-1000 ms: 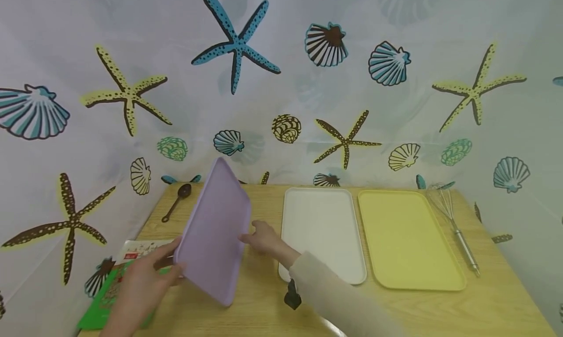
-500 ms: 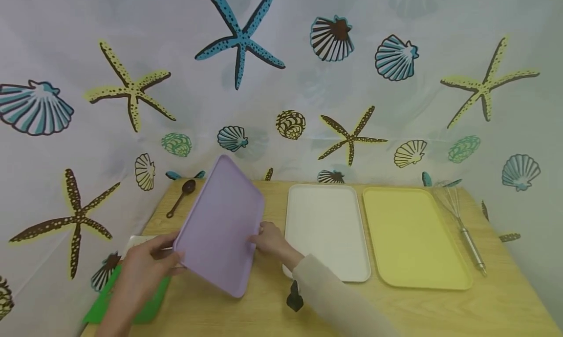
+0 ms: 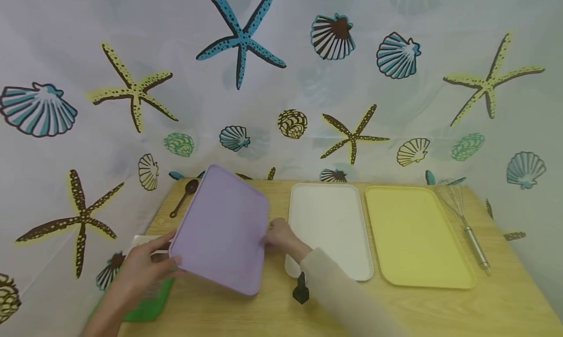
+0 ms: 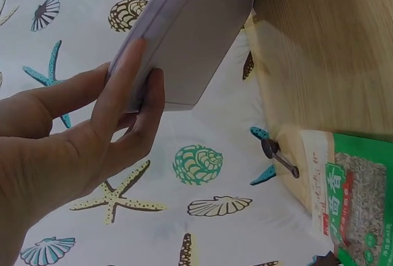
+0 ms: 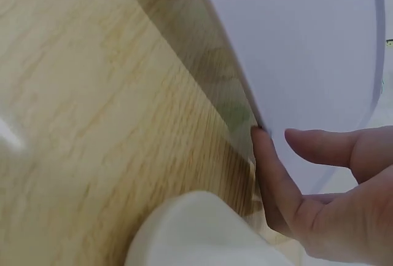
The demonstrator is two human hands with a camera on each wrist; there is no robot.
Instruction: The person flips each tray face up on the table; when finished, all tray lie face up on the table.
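Note:
A purple tray (image 3: pixel 222 229) is held tilted above the left half of the wooden table, its left side higher than its right. My left hand (image 3: pixel 142 268) grips its near left corner; in the left wrist view the thumb and fingers of that hand (image 4: pixel 80 131) lie on both faces of the tray. On the tray's right edge, my right hand (image 3: pixel 281 237) pinches the rim. The right wrist view shows the fingers of this hand (image 5: pixel 338 186) under the rim and the thumb over the inner face, close to the table.
A white tray (image 3: pixel 327 229) and a yellow tray (image 3: pixel 418 234) lie side by side to the right, with a whisk (image 3: pixel 470 239) beyond them. A dark spoon (image 3: pixel 184 198) lies back left. A green packet (image 4: pixel 362 198) lies by my left hand. Patterned sheets surround the table (image 3: pixel 211 317).
The purple tray has tipped flatter, with its right edge shifting rightward and its raised far corner sinking. Both hands have kept hold of it, the right hand moving slightly right.

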